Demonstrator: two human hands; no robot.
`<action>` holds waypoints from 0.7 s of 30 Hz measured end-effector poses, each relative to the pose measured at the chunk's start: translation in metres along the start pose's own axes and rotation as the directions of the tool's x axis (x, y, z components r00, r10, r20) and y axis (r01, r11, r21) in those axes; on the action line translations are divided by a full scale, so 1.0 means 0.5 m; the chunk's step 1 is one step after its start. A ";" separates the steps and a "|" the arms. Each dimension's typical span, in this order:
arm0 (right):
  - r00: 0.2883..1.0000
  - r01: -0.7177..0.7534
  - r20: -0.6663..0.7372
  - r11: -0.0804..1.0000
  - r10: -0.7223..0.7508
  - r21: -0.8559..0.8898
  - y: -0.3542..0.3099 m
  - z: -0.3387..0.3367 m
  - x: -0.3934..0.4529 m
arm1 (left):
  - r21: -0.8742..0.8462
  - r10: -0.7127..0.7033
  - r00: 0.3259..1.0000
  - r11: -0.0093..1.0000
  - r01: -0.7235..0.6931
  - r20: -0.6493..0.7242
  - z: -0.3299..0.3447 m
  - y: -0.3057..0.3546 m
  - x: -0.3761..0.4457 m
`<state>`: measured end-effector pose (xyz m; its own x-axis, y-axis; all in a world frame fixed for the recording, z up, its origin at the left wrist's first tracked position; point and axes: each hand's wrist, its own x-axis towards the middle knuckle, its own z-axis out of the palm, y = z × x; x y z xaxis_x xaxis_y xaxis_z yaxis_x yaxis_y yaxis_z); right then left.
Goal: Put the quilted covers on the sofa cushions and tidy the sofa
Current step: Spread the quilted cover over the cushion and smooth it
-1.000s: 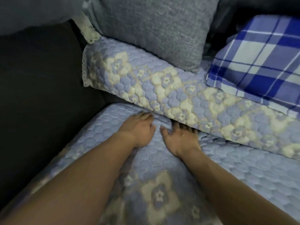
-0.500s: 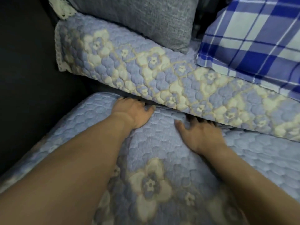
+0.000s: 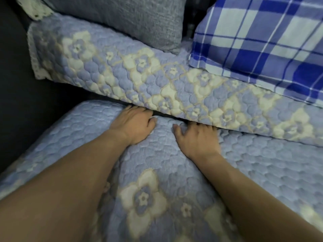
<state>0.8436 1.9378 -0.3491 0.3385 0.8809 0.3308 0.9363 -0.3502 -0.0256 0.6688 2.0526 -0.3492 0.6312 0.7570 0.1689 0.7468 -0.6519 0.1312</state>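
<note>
Two quilted covers show, both pale blue with cream flowers. One lies over the seat cushion (image 3: 174, 172); the other wraps the back cushion (image 3: 157, 81), lace-edged at its left end. Two bare hands press palm-down on the seat cover, near each other but apart. The left hand (image 3: 134, 124) and the right hand (image 3: 197, 138) both reach into the dark gap under the back cushion (fingertips hidden there, so I cannot tell what they hold). Two pillows rest on top: one grey pillow (image 3: 125, 20), one blue checked pillow (image 3: 262, 46).
</note>
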 end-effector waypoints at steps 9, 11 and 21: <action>0.960 0.186 0.184 0.973 -0.209 0.136 0.027 -0.007 0.035 | -0.046 -0.087 0.950 0.993 0.105 0.300 -0.032 0.029 0.047; 0.962 0.095 0.237 0.981 -0.134 0.170 0.035 -0.001 0.046 | 0.005 -0.077 0.912 0.997 0.082 0.402 -0.033 0.031 0.059; 0.829 -0.019 0.528 0.933 -0.185 0.358 0.045 0.009 0.079 | 0.024 -0.248 0.959 0.969 0.247 0.135 0.014 0.171 -0.018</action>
<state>0.8786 1.9660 -0.3409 0.1562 0.9632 -0.2188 0.9009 -0.2297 -0.3683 0.7284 1.9906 -0.3464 0.4488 0.8937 -0.0028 0.8843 -0.4436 0.1455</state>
